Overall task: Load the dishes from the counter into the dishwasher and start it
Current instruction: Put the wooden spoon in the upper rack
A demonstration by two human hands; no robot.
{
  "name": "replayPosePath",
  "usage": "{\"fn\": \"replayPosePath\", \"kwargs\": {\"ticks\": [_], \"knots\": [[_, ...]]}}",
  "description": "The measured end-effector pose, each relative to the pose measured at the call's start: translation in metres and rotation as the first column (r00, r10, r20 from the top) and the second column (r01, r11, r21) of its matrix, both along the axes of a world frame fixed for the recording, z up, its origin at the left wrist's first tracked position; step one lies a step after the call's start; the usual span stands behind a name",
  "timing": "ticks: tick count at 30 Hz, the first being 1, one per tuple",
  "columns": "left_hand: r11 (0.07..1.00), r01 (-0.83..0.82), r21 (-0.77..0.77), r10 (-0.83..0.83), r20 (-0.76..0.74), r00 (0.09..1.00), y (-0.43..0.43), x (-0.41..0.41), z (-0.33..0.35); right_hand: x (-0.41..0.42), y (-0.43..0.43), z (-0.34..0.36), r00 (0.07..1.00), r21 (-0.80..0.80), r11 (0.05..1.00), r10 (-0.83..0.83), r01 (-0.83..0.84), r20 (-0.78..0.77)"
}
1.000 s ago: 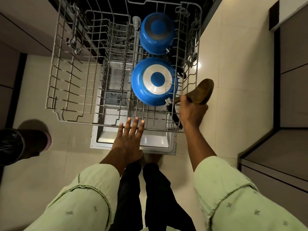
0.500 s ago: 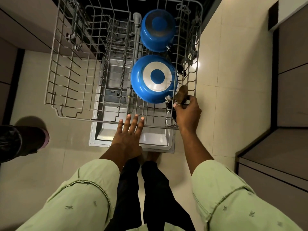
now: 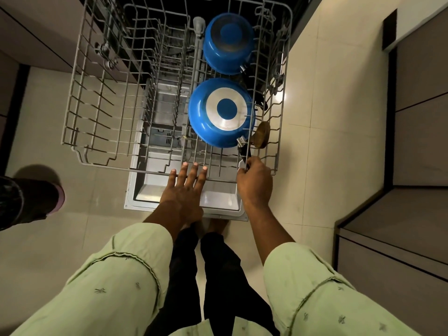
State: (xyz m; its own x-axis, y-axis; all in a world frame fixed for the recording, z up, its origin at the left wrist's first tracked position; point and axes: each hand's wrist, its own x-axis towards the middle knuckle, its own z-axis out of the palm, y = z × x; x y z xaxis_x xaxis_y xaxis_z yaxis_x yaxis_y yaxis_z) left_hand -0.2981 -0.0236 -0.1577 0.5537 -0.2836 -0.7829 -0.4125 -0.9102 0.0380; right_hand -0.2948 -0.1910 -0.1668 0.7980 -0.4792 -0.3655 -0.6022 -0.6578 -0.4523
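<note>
Head view: wooden spoon (image 3: pixel 261 135) stood in rack (image 3: pixel 72 112) at 4 o'clock of near blue pan (image 3: pixel 221 112); far blue pan (image 3: pixel 228 43) at 12. Right hand (image 3: pixel 254 181) pinching rack wire or pan handle, cannot tell which; left hand (image 3: pixel 185 190) flat, released. Left rack half free; closing and starting pending.

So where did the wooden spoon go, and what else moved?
The right hand carried the wooden spoon from outside the rack into it, beside the nearer blue pan, then drew back toward the front rail; whether it has let go is unclear. The left hand, both pans and the rack stayed put.
</note>
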Motion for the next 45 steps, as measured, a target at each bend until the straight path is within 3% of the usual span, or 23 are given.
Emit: {"fn": "replayPosePath", "kwargs": {"ticks": [7, 21, 28, 33, 37, 45], "knots": [[0.993, -0.115, -0.020, 0.114, -0.028, 0.993, -0.009, -0.004, 0.027, -0.014, 0.013, 0.021, 0.953, -0.148, 0.942, 0.290, -0.300, -0.084], [0.952, -0.290, -0.098, 0.304, 0.200, 0.931, 0.061, -0.007, 0.120, -0.013, 0.080, 0.107, 0.775, -0.150, 0.760, 0.622, -0.632, -0.111], [0.904, -0.392, -0.173, 0.427, 0.293, 0.856, 0.150, 0.007, 0.183, 0.025, 0.168, 0.162, 0.702, -0.219, 0.683, 0.713, -0.697, -0.011], [0.888, -0.393, -0.239, 0.460, 0.458, 0.760, 0.249, 0.024, 0.236, 0.055, 0.272, 0.214, 0.650, -0.304, 0.654, 0.749, -0.693, 0.131], [0.886, -0.403, -0.229, 0.455, 0.599, 0.659, 0.343, 0.037, 0.275, 0.079, 0.358, 0.254, 0.627, -0.329, 0.661, 0.748, -0.675, 0.218], [0.873, -0.429, -0.232, 0.461, 0.679, 0.571, 0.468, 0.052, 0.319, 0.106, 0.468, 0.293, 0.590, -0.379, 0.668, 0.744, -0.640, 0.315]]}}
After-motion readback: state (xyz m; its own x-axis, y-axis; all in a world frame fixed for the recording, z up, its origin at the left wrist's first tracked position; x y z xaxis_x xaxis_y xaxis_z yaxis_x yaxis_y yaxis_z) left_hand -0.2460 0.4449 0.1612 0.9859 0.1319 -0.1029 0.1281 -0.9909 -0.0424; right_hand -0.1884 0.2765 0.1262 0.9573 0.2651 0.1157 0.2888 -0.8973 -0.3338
